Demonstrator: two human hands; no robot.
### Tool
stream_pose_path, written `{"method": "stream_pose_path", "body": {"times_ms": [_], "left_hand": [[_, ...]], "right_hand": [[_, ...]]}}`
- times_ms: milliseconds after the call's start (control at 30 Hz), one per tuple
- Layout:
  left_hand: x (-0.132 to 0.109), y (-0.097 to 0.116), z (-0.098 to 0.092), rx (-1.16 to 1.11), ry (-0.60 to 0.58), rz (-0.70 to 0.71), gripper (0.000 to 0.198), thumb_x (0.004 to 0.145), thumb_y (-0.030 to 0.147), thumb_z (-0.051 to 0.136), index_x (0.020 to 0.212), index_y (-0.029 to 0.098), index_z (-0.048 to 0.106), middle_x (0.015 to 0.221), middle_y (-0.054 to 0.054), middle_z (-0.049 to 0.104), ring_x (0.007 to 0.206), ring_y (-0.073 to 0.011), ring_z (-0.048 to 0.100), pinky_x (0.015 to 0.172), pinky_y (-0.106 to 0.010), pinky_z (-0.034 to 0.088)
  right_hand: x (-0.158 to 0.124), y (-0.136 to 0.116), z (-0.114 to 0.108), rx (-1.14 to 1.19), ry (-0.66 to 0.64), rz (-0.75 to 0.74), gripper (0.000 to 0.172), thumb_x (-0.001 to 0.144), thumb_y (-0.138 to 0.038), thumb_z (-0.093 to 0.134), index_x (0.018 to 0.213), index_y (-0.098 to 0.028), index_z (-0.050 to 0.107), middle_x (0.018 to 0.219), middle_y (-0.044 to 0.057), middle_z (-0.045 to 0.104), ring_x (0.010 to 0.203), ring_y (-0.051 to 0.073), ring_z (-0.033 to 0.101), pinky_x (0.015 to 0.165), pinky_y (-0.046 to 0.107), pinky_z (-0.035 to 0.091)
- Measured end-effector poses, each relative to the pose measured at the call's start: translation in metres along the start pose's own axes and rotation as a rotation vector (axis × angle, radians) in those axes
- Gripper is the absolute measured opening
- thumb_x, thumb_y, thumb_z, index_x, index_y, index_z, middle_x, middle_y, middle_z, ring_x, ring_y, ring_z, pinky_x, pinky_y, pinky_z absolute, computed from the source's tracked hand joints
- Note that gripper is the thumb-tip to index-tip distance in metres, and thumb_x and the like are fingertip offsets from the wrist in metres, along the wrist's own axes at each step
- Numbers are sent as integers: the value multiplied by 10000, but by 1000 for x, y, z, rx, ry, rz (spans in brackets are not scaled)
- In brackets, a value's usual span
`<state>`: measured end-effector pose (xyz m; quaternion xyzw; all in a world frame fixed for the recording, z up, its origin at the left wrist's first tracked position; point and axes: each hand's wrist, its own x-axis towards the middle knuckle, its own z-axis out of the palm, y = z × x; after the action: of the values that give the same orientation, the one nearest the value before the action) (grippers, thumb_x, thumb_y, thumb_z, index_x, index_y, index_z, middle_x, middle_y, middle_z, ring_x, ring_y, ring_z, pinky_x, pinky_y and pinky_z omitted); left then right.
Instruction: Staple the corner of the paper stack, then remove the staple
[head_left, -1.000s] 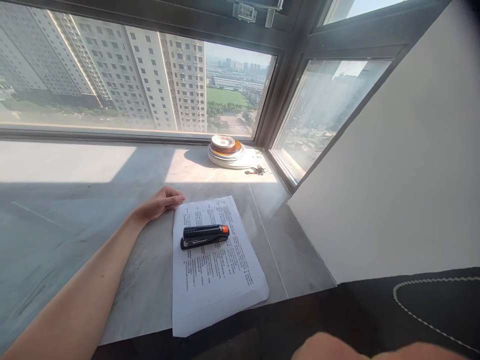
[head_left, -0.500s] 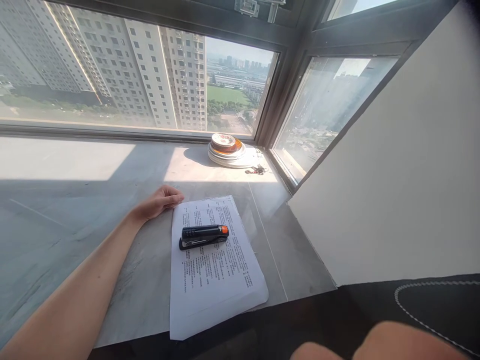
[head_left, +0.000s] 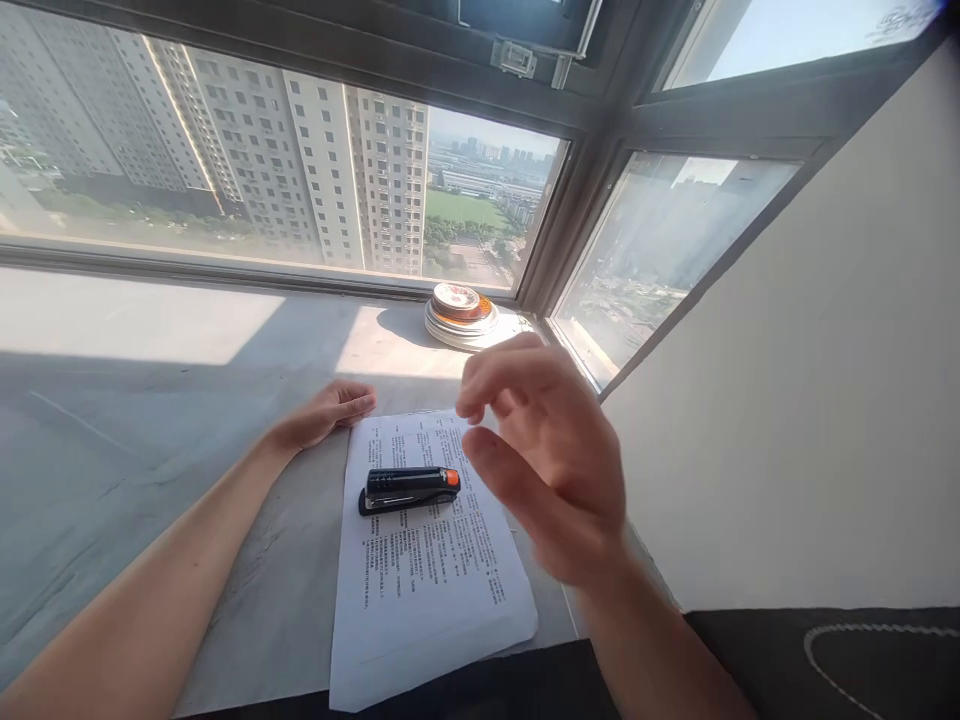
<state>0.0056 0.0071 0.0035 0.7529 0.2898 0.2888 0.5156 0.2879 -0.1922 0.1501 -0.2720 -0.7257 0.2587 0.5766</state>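
Observation:
A black stapler (head_left: 411, 489) with an orange end lies across printed sheets of paper (head_left: 435, 590) on the grey stone sill. At the paper's far left corner rests my left hand (head_left: 328, 413). Its fingers are curled together, and whatever lies within them, if anything, is hidden. My right hand (head_left: 551, 455) is raised above the right side of the paper. Its thumb and fingers are apart with nothing between them, and it does not touch the stapler.
In the window corner, a stack of plates and dishes (head_left: 463, 318) stands on the sill (head_left: 135, 430). Windows rise behind it. A white wall (head_left: 787, 420) bounds the right side, and the sill's front edge drops to a dark area holding a pale twisted cord (head_left: 862, 630).
My right hand has come up from below into view, over the paper's right side. The view has tilted slightly upward. Left hand, stapler and paper keep their places.

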Motion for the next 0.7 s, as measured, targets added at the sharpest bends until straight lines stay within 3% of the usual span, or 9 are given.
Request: {"method": "stream_pose_path", "body": {"times_ms": [67,133,200,267,367,433,500,600,700], "left_hand": [[1,-4,-1,-64,-23,-46,567,1011,635,689,710,191,505,640,46,346,557,-98,285,517,-253,211],[0,-7,-2,-91,-21,-74,561,1003,635,702,722,191,506,652,49,332,567,-99,264,526,-261,183],[-1,-8,-3,-91,-12,-82,556,1006,637,697,733,190,509,663,50,330,575,-100,257,533,-263,176],[-2,-7,-2,-65,-3,-77,553,1012,639,686,736,189,518,666,48,345,581,-103,279,539,-261,197],[0,-2,4,85,139,-7,494,1006,600,705,762,188,584,667,39,415,606,-118,371,564,-261,284],[5,1,11,265,324,73,383,1004,539,724,847,196,660,678,35,477,633,-135,433,601,-271,350],[11,2,21,457,425,162,264,1016,467,713,943,213,716,747,12,590,707,-163,522,673,-292,430],[17,-3,32,640,307,254,198,1033,401,678,1081,229,764,1038,-54,762,990,-238,657,898,-368,528],[20,-12,36,730,163,231,299,1036,431,690,1246,235,775,1253,-91,776,1187,-301,659,1062,-449,509]], "right_hand": [[37,48,-9,-93,-248,-39,60,1048,-223,625,1087,-267,638,1035,17,664,954,183,625,866,387,555],[46,86,-13,-198,-476,38,41,1061,-277,654,1040,-241,648,990,16,665,918,172,614,868,373,547],[36,105,-9,-317,-594,119,215,1037,-424,725,1084,-226,658,1052,40,659,973,194,625,887,383,549],[17,107,1,-390,-693,153,444,966,-577,795,1197,-225,654,1188,77,660,1072,235,636,918,400,560],[-11,97,26,-511,-711,187,636,901,-679,826,1279,-208,624,1279,112,650,1118,279,635,939,434,579],[-24,94,43,-631,-713,213,560,922,-622,827,1201,-179,630,1220,117,659,1057,287,642,876,444,592],[-33,97,56,-728,-714,208,412,955,-510,814,1117,-175,637,1148,108,672,988,287,649,812,455,592],[-41,109,66,-744,-663,176,227,970,-372,777,1056,-214,638,1100,96,697,947,285,662,763,445,579],[-44,119,68,-667,-631,178,150,963,-345,720,971,-253,602,997,66,717,862,275,662,718,437,561]]}}
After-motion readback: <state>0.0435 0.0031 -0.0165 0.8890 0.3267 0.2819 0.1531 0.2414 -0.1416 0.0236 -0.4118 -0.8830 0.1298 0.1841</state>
